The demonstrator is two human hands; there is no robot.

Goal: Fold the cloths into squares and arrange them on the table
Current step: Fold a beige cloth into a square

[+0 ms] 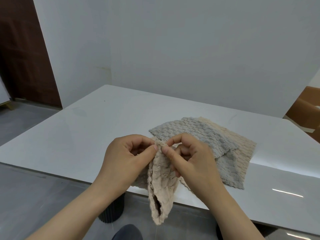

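- The left grip (128, 153) and right grip (188, 158) both pinch the beige cloth (162, 191) at its top edge. Thumb and forefinger of each close on the fabric, and the two pinches almost touch.
- With the pinches this close together, the edge is bunched between them rather than stretched. I judge the person is feeling along the hem for a corner before drawing the grips apart.
- The beige cloth hangs free below the grips, gathered into a loose tube with an open fold near its lower end. It crosses the near edge of the worktop (86, 132) and dangles in front of it. Holding it in the air lets its own weight pull out the creases.
- Beyond the right grip and to its right, a grey cloth (199, 135) lies spread on the worktop, overlapping a cream cloth (242, 146) beneath it. Neither is folded into a square yet. Whether the grey patch nearer the edge is part of the same cloth I cannot tell.
- This pile is just behind the right grip, so the next piece is close at hand. The bare worktop beyond the left grip looks like the place for finished squares.
- Below the grips, under the worktop, are a dark ribbed table leg (112, 210) and the toe of a shoe (128, 232).
- The task seems at an early stage, since no folded square is in view.
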